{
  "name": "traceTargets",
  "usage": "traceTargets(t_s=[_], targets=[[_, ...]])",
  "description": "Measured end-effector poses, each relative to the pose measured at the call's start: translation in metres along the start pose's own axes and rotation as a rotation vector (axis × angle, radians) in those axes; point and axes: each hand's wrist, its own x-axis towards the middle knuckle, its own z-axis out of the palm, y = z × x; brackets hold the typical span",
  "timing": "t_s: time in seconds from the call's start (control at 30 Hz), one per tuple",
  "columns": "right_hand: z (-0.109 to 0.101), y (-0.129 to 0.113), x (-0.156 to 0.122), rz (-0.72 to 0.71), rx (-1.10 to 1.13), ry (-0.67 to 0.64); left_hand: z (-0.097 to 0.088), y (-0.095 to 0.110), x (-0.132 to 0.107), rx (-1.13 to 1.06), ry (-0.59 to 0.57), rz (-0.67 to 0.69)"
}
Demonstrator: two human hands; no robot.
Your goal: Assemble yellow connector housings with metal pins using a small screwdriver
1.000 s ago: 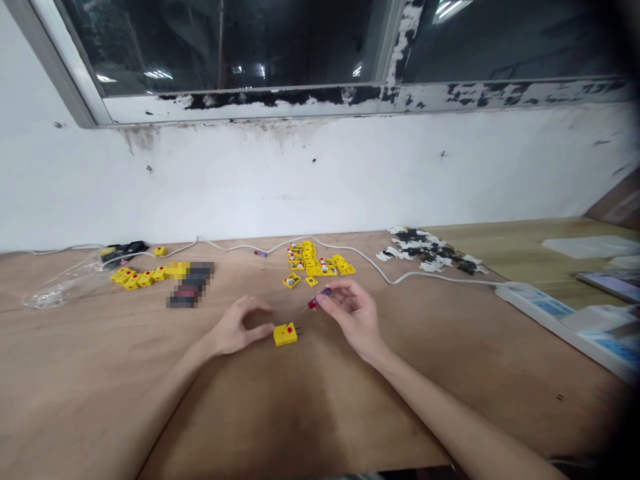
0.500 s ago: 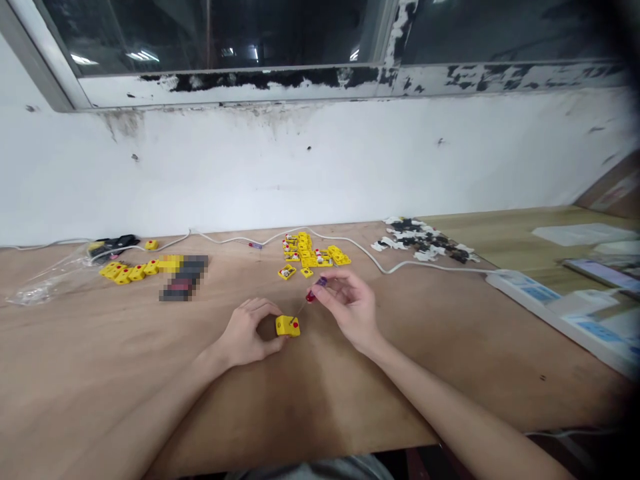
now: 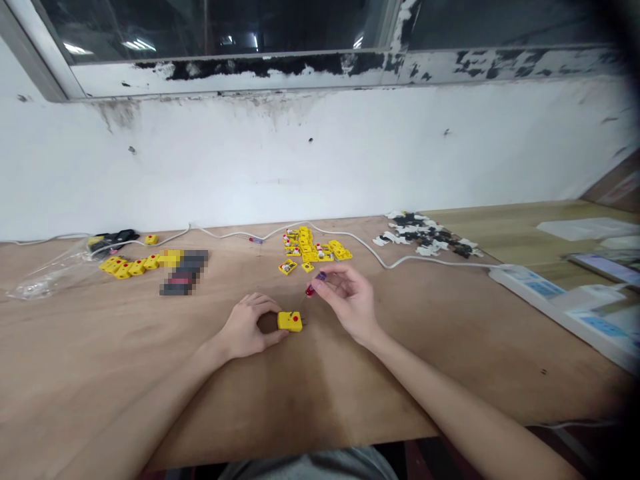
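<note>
Between the thumb and fingers of my left hand [image 3: 250, 325] is a small yellow plug [image 3: 284, 323], a boxy piece with a red button on its upper face. Two thin metal prongs stick out of its right end. My right hand [image 3: 351, 301] is closed around the red and purple handle of a screwdriver [image 3: 311, 289]. The screwdriver slants down to the left, its thin shaft reaching the top of the plug beside the red button. Whether the tip sits in a screw is too small to make out.
Opened yellow housings [image 3: 311, 245] with red and white parts lie beyond my hands. A row of yellow pieces [image 3: 136, 268] is on the left, by a blurred dark object [image 3: 183, 273]. Another screwdriver [image 3: 256, 240], black and white parts [image 3: 425, 235], a white cable [image 3: 360, 239] and a power strip [image 3: 560, 312] also lie around.
The yellow plug has turned slightly in my left hand, and its prongs now show at the right end. The screwdriver stays on its upper face. The camera view has shifted a little.
</note>
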Motion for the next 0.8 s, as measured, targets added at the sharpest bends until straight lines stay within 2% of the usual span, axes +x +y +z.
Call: traceTargets(t_s=[0.3, 0.57, 0.7, 0.8], targets=[[0.004, 0.009, -0.002, 0.041, 0.009, -0.017, 0.002, -0.003, 0.0, 0.043, -0.043, 0.004], [0.004, 0.016, -0.003, -0.006, -0.004, -0.06, 0.001, -0.002, 0.0, 0.04, -0.051, 0.0], [0.004, 0.011, 0.001, -0.089, -0.171, -0.173, -0.001, 0.002, -0.001, -0.017, -0.037, -0.005], [0.005, 0.005, 0.005, -0.093, -0.19, -0.299, -0.002, 0.005, -0.001, -0.054, -0.031, 0.005]])
